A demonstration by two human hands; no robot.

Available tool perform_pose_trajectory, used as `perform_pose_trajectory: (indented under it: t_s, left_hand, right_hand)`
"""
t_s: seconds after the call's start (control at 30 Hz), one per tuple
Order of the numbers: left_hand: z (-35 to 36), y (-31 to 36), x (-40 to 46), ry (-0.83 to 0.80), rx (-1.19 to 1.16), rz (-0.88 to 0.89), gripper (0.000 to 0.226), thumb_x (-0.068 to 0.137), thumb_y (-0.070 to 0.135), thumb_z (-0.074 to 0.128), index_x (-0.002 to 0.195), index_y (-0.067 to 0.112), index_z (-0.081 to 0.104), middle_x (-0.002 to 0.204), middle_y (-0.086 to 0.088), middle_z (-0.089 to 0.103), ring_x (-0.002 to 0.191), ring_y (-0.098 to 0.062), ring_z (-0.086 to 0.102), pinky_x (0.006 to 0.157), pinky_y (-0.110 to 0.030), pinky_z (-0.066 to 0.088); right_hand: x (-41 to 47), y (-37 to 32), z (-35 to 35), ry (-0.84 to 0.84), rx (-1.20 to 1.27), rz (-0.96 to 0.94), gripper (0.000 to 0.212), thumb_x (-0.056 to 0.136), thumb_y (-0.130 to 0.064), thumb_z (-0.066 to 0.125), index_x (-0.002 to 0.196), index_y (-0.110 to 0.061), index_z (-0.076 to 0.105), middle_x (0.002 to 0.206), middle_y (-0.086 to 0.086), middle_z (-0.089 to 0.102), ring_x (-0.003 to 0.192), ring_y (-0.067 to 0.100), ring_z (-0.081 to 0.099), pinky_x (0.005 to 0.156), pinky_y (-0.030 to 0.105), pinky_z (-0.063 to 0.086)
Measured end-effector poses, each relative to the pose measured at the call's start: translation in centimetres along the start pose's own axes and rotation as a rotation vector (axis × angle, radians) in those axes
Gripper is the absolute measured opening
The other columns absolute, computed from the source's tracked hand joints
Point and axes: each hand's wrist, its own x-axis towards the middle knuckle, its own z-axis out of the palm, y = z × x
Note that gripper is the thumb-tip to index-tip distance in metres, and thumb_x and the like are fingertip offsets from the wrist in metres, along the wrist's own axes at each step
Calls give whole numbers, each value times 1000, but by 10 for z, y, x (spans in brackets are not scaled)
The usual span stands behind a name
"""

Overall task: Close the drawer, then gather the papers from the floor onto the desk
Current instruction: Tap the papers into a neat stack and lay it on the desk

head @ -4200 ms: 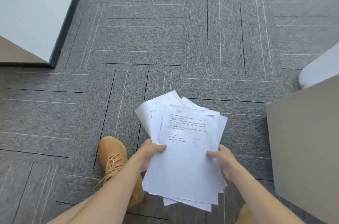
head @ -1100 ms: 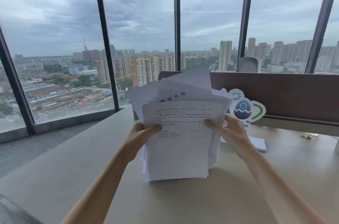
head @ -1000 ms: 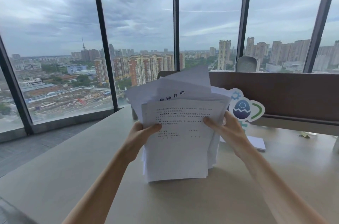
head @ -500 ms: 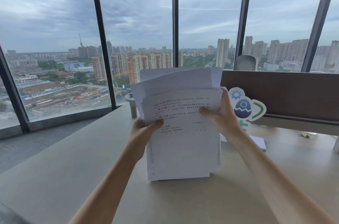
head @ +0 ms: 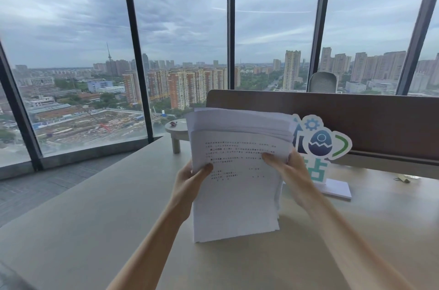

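A thick stack of white printed papers [head: 237, 194] stands upright on its bottom edge on the pale desk [head: 95, 230]. My left hand [head: 190, 183] grips the stack's left edge, thumb on the front sheet. My right hand [head: 289, 171] grips the right edge, thumb across the print. The top edges of the sheets lie close together, slightly fanned backward. The drawer and the floor by the desk are out of view.
A cut-out sign with an egg logo [head: 320, 145] on a white base stands just behind the papers to the right. A brown partition [head: 368, 123] runs along the desk's back. A small round stool [head: 177, 131] and floor-to-ceiling windows lie beyond.
The papers went from the floor up to the desk. Over the last second the splayed sheets have been squared into a neater upright stack, and both hands slid slightly along its sides.
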Motion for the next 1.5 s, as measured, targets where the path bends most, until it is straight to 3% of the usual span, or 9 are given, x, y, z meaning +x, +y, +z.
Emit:
perform_pose_trajectory:
  t_s: [0.17, 0.33, 0.53, 0.77, 0.93, 1.1, 1.27, 1.4, 1.5]
  left_hand:
    - [4, -8, 0, 78, 9, -13, 18, 88, 25, 70, 96, 10, 76, 92, -9, 79, 87, -29, 75, 76, -43, 61]
    - [17, 1, 1, 209, 131, 178, 8, 92, 15, 63, 93, 17, 70, 80, 7, 74, 68, -3, 68, 58, -18, 55]
    - [26, 18, -2, 302, 179, 365, 16, 95, 23, 59, 102, 13, 69, 90, -4, 75, 80, -18, 69, 67, -35, 56]
    - [15, -19, -6, 185, 110, 124, 27, 92, 34, 52, 111, 26, 69, 107, 1, 76, 103, -24, 70, 92, -55, 53]
    - [12, -36, -12, 156, 139, 96, 26, 90, 31, 50, 109, 28, 68, 108, 2, 74, 109, -27, 65, 96, -56, 49]
    - [7, -38, -12, 239, 117, 142, 22, 87, 23, 57, 99, 40, 67, 102, -1, 75, 100, -33, 69, 87, -58, 54]
    - [4, -26, -12, 232, 20, 188, 26, 88, 14, 60, 114, 14, 60, 107, -2, 72, 100, -22, 67, 89, -49, 53]
    - [6, -25, -13, 173, 64, 197, 30, 87, 17, 55, 117, 16, 60, 110, 1, 72, 102, -19, 65, 92, -47, 51]
    - [7, -25, -11, 154, 91, 190, 31, 87, 19, 50, 116, 20, 62, 111, 0, 71, 104, -19, 62, 94, -50, 48]
  right_hand:
    - [0, 24, 8, 81, -8, 65, 28, 84, -5, 74, 107, -22, 71, 108, 1, 77, 101, 23, 72, 78, 30, 57]
    - [10, 11, 18, 186, -153, -56, 28, 85, -10, 70, 107, -28, 67, 106, -5, 74, 101, 19, 69, 87, 43, 57]
    - [7, -21, 23, 191, -107, -91, 34, 80, -15, 66, 110, -29, 62, 104, -6, 73, 99, 15, 69, 87, 46, 58]
    - [-14, 21, 17, 79, -35, 94, 37, 84, -24, 73, 118, -31, 61, 112, -11, 74, 105, 9, 69, 100, 47, 53]
    - [-27, 51, 21, 40, -67, 89, 49, 88, -16, 68, 131, -34, 54, 123, -15, 70, 115, 5, 64, 104, 42, 48]
    - [-26, 50, 29, 109, -149, 35, 44, 91, -8, 62, 130, -26, 52, 118, -9, 70, 109, 7, 65, 98, 38, 52]
    - [-22, 23, 27, 161, -237, -73, 30, 86, -14, 71, 108, -19, 52, 97, -10, 67, 91, 10, 65, 74, 36, 55]
    - [-14, 7, 24, 167, -163, -102, 43, 88, -17, 71, 120, -29, 45, 99, -26, 68, 94, -2, 66, 85, 40, 58]
    - [-6, -6, 21, 157, -144, -164, 60, 87, -23, 69, 134, -38, 36, 111, -22, 67, 106, 9, 67, 93, 53, 55]
